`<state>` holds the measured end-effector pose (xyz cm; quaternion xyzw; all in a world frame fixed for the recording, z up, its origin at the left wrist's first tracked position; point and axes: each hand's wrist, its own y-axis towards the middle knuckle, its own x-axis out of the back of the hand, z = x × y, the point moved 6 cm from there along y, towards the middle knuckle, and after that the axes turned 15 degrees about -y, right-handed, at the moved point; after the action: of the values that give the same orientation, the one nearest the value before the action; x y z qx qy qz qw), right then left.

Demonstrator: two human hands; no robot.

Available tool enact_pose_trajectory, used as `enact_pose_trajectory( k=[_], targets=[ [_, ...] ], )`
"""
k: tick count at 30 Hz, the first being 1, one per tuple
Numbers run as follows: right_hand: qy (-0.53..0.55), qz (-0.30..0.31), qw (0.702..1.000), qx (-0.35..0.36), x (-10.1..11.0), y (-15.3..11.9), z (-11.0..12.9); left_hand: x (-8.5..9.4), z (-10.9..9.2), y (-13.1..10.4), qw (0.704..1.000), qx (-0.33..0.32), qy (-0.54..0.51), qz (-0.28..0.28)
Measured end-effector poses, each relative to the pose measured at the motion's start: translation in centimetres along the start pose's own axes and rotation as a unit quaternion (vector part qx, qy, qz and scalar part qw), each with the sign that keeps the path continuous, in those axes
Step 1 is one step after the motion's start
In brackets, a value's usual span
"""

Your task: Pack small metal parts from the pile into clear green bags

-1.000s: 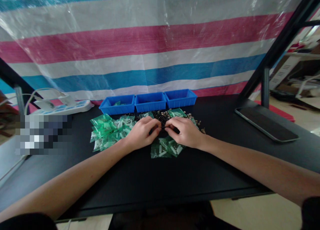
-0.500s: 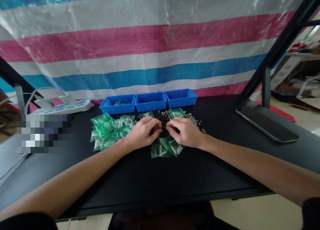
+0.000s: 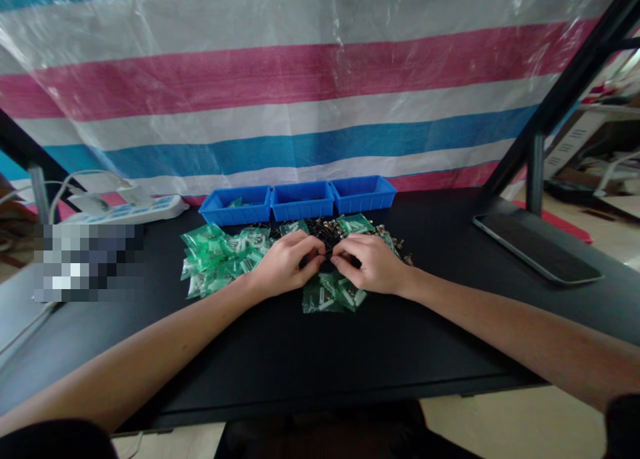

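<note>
Mostly the sorting lies ahead, by the look of it — the green packets (image 3: 220,259) and small dark parts (image 3: 327,229) are heaped loose on the counter (image 3: 310,352), and of the three blue bins (image 3: 303,201) only the left one shows a packet. Both the left hand (image 3: 285,262) and the right hand (image 3: 370,264) meet over the pile's middle, fingers (image 3: 314,251) curled close together — pinching one small dark piece between them, too tiny to identify.
</note>
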<state>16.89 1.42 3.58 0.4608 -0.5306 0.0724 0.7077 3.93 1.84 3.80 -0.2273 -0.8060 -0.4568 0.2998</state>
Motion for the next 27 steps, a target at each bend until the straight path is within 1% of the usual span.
enact_pose_trajectory(
  k=[8,12,23,27],
  targets=[
    [-0.007,0.008,1.0,-0.017,0.32,0.02,-0.03,0.08,0.38,-0.18,1.0,0.01,0.01,-0.018],
    [-0.017,0.014,1.0,-0.016,0.3,0.02,-0.06,0.08,0.55,-0.2,1.0,0.021,0.008,-0.017],
    [-0.035,-0.011,0.999,0.005,0.27,0.05,0.08,0.08,0.79,-0.22,0.999,0.033,0.007,-0.019],
    [-0.037,-0.013,0.999,0.004,0.29,0.03,0.06,-0.04,0.88,-0.25,0.999,0.036,0.01,-0.006]
  ],
)
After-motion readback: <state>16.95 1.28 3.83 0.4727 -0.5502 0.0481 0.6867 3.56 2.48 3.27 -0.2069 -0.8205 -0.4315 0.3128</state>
